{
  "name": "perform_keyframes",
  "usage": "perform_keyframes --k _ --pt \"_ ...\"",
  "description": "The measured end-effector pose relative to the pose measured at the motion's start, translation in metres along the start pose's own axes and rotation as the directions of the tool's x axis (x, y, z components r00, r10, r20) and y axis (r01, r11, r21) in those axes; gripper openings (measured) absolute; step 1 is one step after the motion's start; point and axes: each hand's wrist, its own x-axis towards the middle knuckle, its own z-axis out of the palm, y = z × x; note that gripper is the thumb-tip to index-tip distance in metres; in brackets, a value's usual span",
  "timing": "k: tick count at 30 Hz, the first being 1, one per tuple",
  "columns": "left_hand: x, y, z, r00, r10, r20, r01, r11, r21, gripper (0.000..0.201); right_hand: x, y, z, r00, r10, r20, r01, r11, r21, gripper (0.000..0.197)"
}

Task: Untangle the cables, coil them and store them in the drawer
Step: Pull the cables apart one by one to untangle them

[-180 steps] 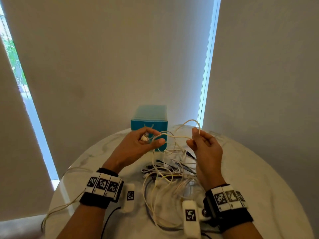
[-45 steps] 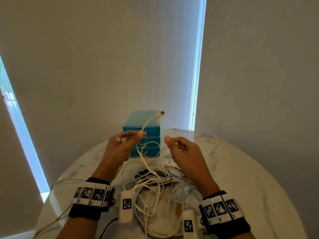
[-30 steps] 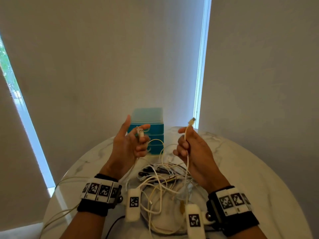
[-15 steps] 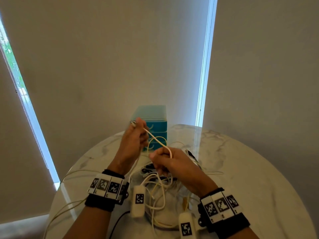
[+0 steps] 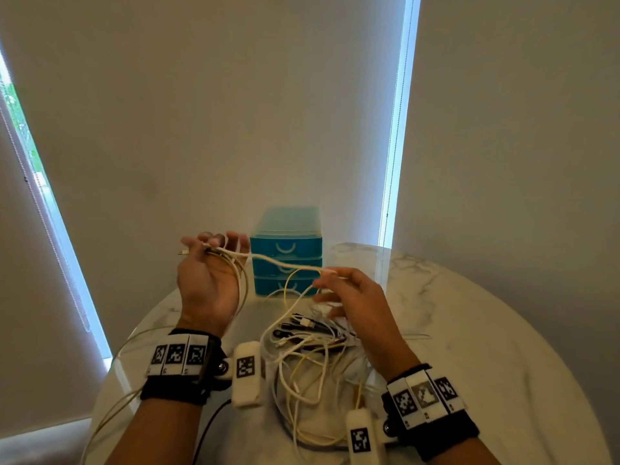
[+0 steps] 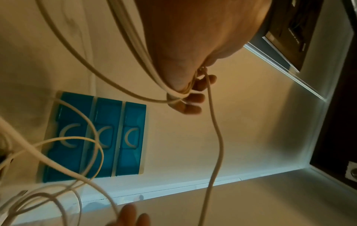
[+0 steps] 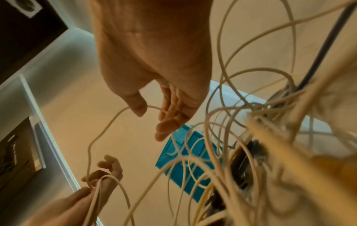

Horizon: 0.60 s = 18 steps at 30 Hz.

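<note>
My left hand (image 5: 210, 260) is raised left of the teal drawer unit (image 5: 287, 250), fingers bent. It holds a white cable (image 5: 278, 262) looped round the hand, with a plug sticking out to the left. That white cable (image 7: 96, 138) stretches across to my right hand (image 5: 339, 286), whose fingers are nearly straight; it lies between thumb and fingers without a firm pinch. In the left wrist view the left hand's fingertips (image 6: 193, 97) curl over the cable (image 6: 216, 130) loops. A tangled pile of white, yellowish and black cables (image 5: 312, 347) lies on the round marble table (image 5: 469, 330). All three drawers (image 6: 131, 137) are closed.
The drawer unit (image 7: 173, 166) stands at the table's far edge against the wall. Window strips with blinds are left and right of it. Thin cords (image 5: 110, 407) hang off the table's left edge.
My hands have moved apart: the right hand went from over the pile, close to the left, out to the right, drawing the white cable taut. The left hand turned palm-up and its fingers spread.
</note>
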Motion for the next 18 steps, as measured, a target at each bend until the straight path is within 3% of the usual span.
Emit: perform_keyframes --k 2,4,6,9,11,13,15,18 --pt "-0.001 0.002 -0.001 0.993 -0.108 0.057 0.108 0.994 0.005 0.036 0.002 -0.004 -0.003 1.000 -0.025 -0.019 0.029 0.958 0.284 0.026" --pt "-0.003 0.001 0.002 0.977 -0.194 0.086 0.173 0.963 0.207 0.039 0.007 -0.008 -0.011 0.993 -0.047 -0.112 0.099 0.844 0.527 0.029" --pt "-0.007 -0.004 0.008 0.950 -0.299 0.089 0.233 0.869 0.437 0.038 0.011 -0.010 -0.021 0.980 -0.056 -0.189 0.163 0.770 0.617 0.026" --pt "-0.018 -0.017 0.015 0.915 -0.403 0.031 0.252 0.628 0.737 0.035 0.013 -0.007 -0.027 0.971 -0.194 -0.137 0.233 0.882 0.410 0.022" --pt "-0.025 -0.026 0.017 0.910 -0.415 0.008 0.208 0.472 0.856 0.040 0.009 -0.005 -0.023 0.964 -0.260 0.051 0.243 0.946 0.216 0.026" --pt "-0.030 -0.032 0.017 0.907 -0.422 -0.005 0.180 0.376 0.909 0.048 0.004 -0.003 -0.014 0.938 -0.262 0.228 0.257 0.965 0.051 0.025" --pt "-0.033 -0.034 0.018 0.916 -0.401 0.003 0.146 0.341 0.929 0.055 0.001 0.000 -0.008 0.917 -0.266 0.296 0.299 0.952 -0.069 0.023" --pt "-0.031 -0.034 0.016 0.953 -0.288 0.098 0.034 0.421 0.906 0.048 0.000 0.003 -0.004 0.919 -0.230 0.319 0.292 0.942 -0.163 0.026"
